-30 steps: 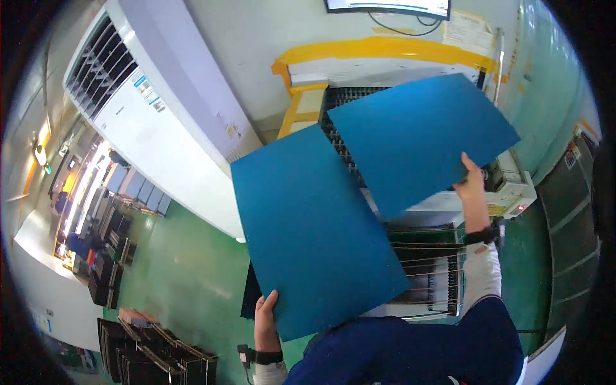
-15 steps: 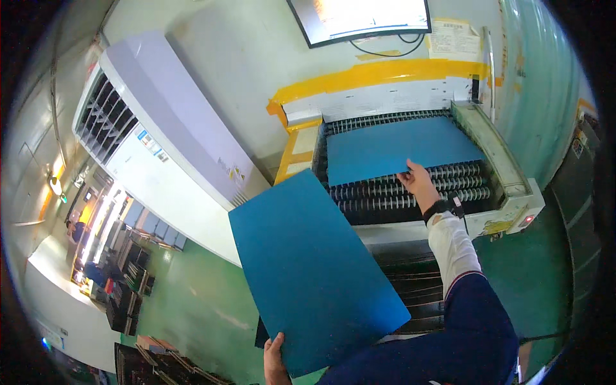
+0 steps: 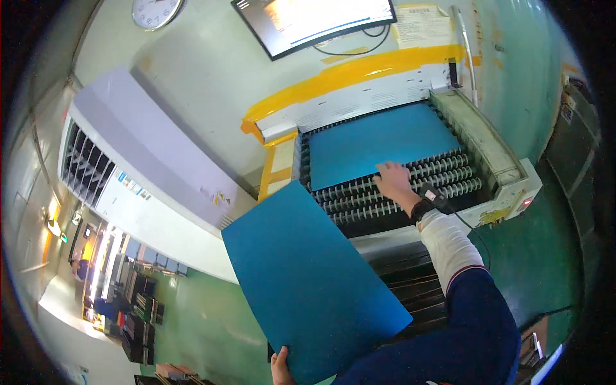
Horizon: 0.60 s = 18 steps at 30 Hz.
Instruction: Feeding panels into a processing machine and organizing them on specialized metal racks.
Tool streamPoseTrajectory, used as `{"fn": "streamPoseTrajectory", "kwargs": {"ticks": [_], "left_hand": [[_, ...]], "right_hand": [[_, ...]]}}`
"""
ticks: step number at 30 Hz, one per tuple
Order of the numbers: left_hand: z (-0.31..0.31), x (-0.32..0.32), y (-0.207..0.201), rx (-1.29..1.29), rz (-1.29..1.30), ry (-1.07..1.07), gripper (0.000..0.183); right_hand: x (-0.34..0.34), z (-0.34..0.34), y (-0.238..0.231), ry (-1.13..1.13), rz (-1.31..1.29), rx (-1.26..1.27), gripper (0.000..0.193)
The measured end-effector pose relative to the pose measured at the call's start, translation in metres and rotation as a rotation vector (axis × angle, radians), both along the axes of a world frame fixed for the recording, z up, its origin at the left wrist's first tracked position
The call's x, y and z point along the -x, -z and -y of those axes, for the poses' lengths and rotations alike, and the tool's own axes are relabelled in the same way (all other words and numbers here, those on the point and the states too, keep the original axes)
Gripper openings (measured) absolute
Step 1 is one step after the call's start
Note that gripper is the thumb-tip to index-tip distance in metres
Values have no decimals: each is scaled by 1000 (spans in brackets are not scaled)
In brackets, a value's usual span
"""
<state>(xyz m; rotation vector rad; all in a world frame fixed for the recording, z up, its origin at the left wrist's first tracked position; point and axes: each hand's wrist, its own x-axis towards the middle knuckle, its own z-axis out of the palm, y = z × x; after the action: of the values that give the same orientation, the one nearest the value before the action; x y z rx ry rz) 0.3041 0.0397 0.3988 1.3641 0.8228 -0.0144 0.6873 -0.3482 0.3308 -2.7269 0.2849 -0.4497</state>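
A blue flat sheet (image 3: 378,144) lies on the black rollers of a conveyor machine (image 3: 507,167). My right hand (image 3: 393,179) rests at the sheet's near edge, fingers spread flat on it and the rollers. A second blue sheet (image 3: 308,282) is tilted in front of me to the left. My left hand (image 3: 280,367) grips its lower edge at the bottom of the view.
The machine has a cream housing with yellow trim (image 3: 346,77) against the wall. A monitor (image 3: 317,19) and a clock (image 3: 157,9) hang above. A large white cabinet unit (image 3: 128,186) stands left. Green floor (image 3: 205,321) lies below, with dark racks (image 3: 138,321) at the far left.
The right-hand sheet went from held in the air down onto the rollers and has slid further in. My right hand has flattened at its near edge. The left sheet stays held.
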Motion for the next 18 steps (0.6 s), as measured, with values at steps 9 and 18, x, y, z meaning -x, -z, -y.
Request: {"fn": "streamPoseTrajectory", "kwargs": {"ticks": [9, 18], "left_hand": [[-38, -1, 48, 28, 42, 81, 49], [-38, -4, 55, 59, 16, 70, 48]], "right_hand": [[-30, 14, 12, -62, -85, 69, 55], [-48, 26, 28, -46, 57, 160, 50]]}}
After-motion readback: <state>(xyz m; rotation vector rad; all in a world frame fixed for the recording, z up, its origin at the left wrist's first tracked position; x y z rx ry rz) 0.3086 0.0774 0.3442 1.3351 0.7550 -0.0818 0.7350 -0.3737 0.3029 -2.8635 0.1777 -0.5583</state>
